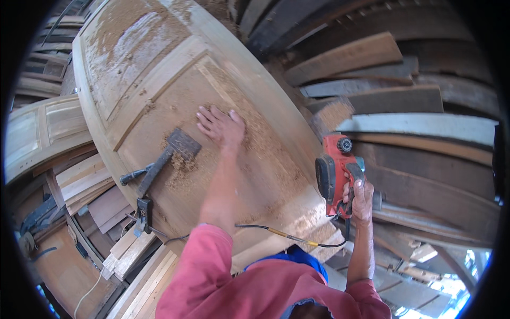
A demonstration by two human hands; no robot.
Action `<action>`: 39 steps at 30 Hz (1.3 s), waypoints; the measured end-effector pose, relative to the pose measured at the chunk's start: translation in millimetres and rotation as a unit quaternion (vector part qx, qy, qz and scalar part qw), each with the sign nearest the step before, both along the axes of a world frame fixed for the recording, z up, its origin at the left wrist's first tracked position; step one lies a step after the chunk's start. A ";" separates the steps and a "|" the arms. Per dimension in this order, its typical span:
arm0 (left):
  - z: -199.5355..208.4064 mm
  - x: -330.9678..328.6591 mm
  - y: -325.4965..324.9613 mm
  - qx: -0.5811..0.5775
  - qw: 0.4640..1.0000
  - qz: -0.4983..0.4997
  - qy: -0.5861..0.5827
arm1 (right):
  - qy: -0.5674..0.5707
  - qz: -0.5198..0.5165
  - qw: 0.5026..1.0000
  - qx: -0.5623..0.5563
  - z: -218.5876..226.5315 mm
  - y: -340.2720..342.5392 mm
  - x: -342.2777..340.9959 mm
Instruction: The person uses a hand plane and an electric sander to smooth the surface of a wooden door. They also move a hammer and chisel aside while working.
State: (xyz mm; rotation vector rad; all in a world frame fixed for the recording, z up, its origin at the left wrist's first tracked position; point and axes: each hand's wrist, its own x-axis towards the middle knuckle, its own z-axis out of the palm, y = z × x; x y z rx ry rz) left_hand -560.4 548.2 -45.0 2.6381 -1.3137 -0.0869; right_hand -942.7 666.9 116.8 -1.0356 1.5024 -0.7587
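My right hand (359, 196) grips the rear handle of a red electric planer (336, 173), holding it off to the right of a pale wooden panelled door (276, 93). The planer has a black knob on top, and a clump of shavings (336, 114) shows at its far end. My left hand (220, 126) lies on a recessed panel of the door with its fingers spread, among loose sawdust (260, 130). Left of that hand, a dark bar tool with a blocky head (183, 143), perhaps a clamp, rests across the door's left edge.
The planer's black cord (281, 233), wrapped with yellow tape, runs across the near end of the door. Stacked boards (393, 103) fill the right side. Another panelled door (50, 127) and cut planks (85, 178) lie to the left.
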 end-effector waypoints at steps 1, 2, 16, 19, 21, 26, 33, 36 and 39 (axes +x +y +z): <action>0.7 1.3 -1.4 -0.014 1.000 -0.011 0.003 | -0.013 -0.033 0.999 0.004 -0.8 24.9 -17.1; 2.2 -5.2 2.1 -0.028 0.999 -0.020 0.005 | -0.011 -0.041 0.999 0.009 2.7 49.6 -32.9; 5.0 -211.2 90.6 0.027 0.744 -0.666 0.041 | -0.038 -0.203 0.978 0.019 -5.9 186.4 -125.7; 3.8 -202.4 43.9 0.024 0.815 -0.579 0.016 | -0.027 -0.195 0.980 0.023 -8.5 191.1 -131.1; 1.5 -178.6 6.9 0.035 0.869 -0.493 -0.007 | -0.005 -0.177 0.984 0.016 -3.4 185.1 -125.5; -17.3 -98.8 -35.9 -0.044 0.938 -0.341 -0.031 | 0.016 -0.108 0.994 0.012 -0.3 171.4 -111.7; -4.5 -101.6 -21.6 -0.029 0.953 -0.302 -0.024 | 0.025 -0.045 0.998 0.045 -11.1 166.2 -108.6; -13.0 -82.4 7.8 -0.050 0.938 -0.343 -0.005 | 0.044 -0.033 0.994 0.095 -5.5 163.2 -106.3; -9.0 -58.0 25.1 -0.058 0.915 -0.399 -0.016 | 0.055 -0.046 0.991 0.114 -8.3 160.8 -103.0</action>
